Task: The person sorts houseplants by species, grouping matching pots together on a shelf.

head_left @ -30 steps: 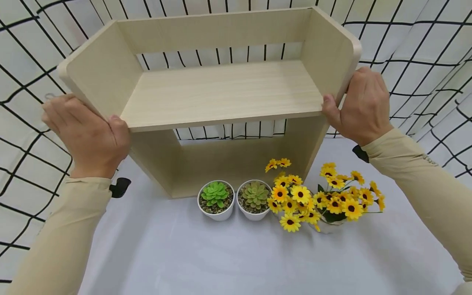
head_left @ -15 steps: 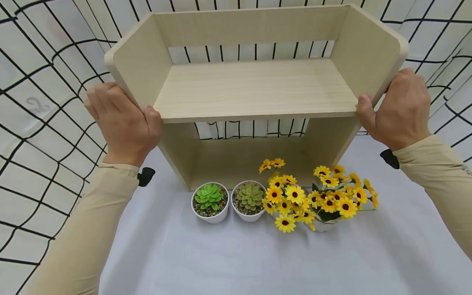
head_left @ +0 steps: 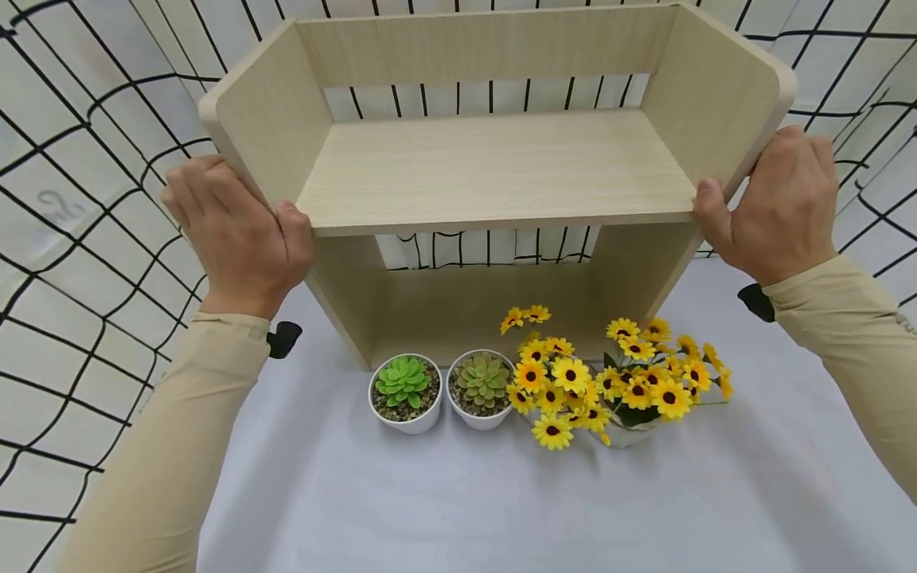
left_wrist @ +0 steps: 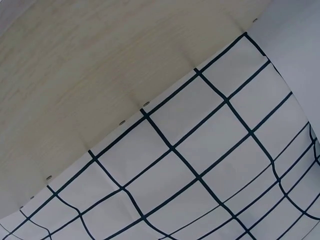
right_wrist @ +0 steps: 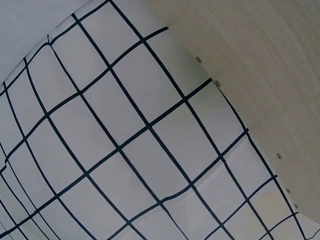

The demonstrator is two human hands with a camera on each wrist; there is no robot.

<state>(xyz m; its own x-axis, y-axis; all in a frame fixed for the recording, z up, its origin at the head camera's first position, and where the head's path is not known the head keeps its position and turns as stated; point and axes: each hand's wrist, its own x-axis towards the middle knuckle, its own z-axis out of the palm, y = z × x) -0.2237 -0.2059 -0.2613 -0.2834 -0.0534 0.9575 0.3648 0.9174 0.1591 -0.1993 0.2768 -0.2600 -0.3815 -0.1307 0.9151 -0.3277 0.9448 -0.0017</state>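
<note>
A pale wooden two-tier shelf (head_left: 494, 167) stands upright, its front facing me. My left hand (head_left: 239, 239) grips its left side panel, the thumb at the front edge near the middle board. On the opposite side panel my right hand (head_left: 777, 211) holds on at about the same height, thumb also in front. The rest of each hand's fingers is hidden behind the panels. The left wrist view shows the outer face of a side panel (left_wrist: 100, 65) with small screw heads along one edge. A similar panel (right_wrist: 260, 75) fills the right wrist view's upper right.
Before the shelf's bottom tier stand a bright green potted succulent (head_left: 403, 382) and a duller potted succulent (head_left: 481, 380). Yellow artificial flowers (head_left: 569, 374) spread to their right, with a pale pot (head_left: 630, 434) beneath. Black wire grid (head_left: 111, 211) surrounds the white-covered table (head_left: 430, 509).
Over the first half second the shelf shifted right relative to the plants, both hands moving with it. Since then shelf and hands have stayed almost still.
</note>
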